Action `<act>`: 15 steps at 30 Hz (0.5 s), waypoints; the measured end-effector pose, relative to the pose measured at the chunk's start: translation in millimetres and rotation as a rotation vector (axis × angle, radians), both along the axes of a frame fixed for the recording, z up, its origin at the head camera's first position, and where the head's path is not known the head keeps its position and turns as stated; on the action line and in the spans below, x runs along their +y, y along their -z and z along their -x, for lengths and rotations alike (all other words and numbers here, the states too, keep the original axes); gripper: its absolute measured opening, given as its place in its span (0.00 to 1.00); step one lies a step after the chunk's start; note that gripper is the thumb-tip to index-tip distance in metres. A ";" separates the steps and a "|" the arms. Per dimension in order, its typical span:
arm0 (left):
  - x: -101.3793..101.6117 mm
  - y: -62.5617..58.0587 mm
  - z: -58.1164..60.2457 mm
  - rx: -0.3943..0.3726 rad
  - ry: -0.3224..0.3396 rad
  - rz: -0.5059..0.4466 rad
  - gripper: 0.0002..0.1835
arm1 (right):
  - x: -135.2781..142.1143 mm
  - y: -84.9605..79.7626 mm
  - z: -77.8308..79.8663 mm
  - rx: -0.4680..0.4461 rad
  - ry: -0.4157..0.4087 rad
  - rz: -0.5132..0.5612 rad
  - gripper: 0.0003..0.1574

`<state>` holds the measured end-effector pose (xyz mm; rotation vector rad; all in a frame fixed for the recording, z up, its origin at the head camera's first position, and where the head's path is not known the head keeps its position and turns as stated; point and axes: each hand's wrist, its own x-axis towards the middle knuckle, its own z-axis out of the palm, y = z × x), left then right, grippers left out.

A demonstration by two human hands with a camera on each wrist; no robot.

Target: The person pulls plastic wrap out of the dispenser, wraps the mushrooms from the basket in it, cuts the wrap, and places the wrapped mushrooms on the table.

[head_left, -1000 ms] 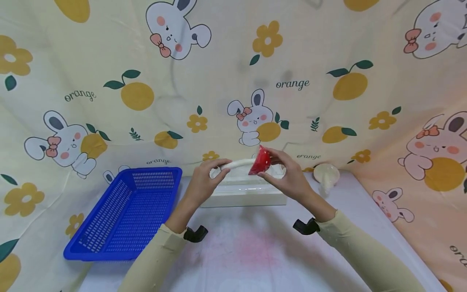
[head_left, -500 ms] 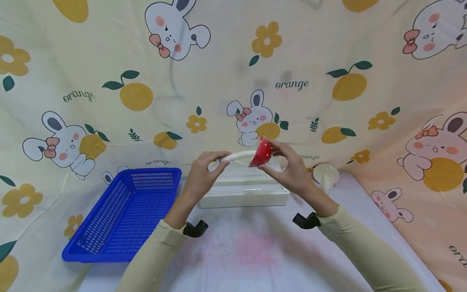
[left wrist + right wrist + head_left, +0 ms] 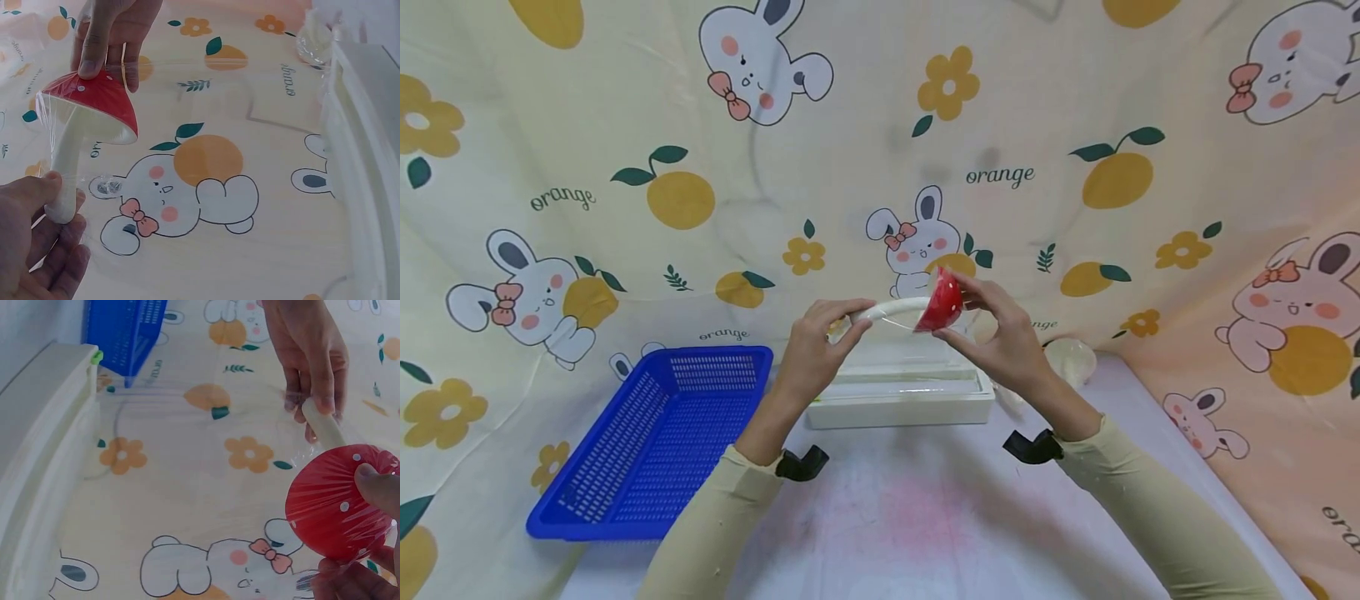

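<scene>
A toy mushroom with a red, white-dotted cap and a pale stem is held sideways in the air between both hands. My left hand pinches the stem's end between thumb and fingers. On the other side, my right hand grips the cap, thumb on one edge and fingers on the other. Clear cling film clings in creases over the cap and stretches as a sheet to a white cling film dispenser on the table below.
At the left stands a blue plastic basket with latticed sides. A pale round thing, wrapped in clear film, lies at the back right. A patterned cloth hangs close behind the dispenser.
Both hands have raised the mushroom higher, away from the dispenser. More of the dispenser and of the stretched film now shows beneath it. The grip of both hands stays the same.
</scene>
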<state>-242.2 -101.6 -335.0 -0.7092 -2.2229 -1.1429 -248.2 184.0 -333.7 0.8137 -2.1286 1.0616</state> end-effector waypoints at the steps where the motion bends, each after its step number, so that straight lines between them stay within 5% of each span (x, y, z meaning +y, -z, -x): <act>1: -0.1 -0.6 -0.4 0.006 0.002 -0.002 0.17 | -0.2 -0.6 -0.5 0.001 -0.003 0.005 0.54; 8: -3.7 -0.8 -8.4 0.016 0.015 -0.004 0.16 | 0.9 0.7 -6.5 0.001 -0.019 -0.001 0.55; 15: -11.2 7.7 -22.9 -0.023 0.080 0.063 0.13 | 5.8 10.3 -29.7 -0.048 0.000 -0.045 0.54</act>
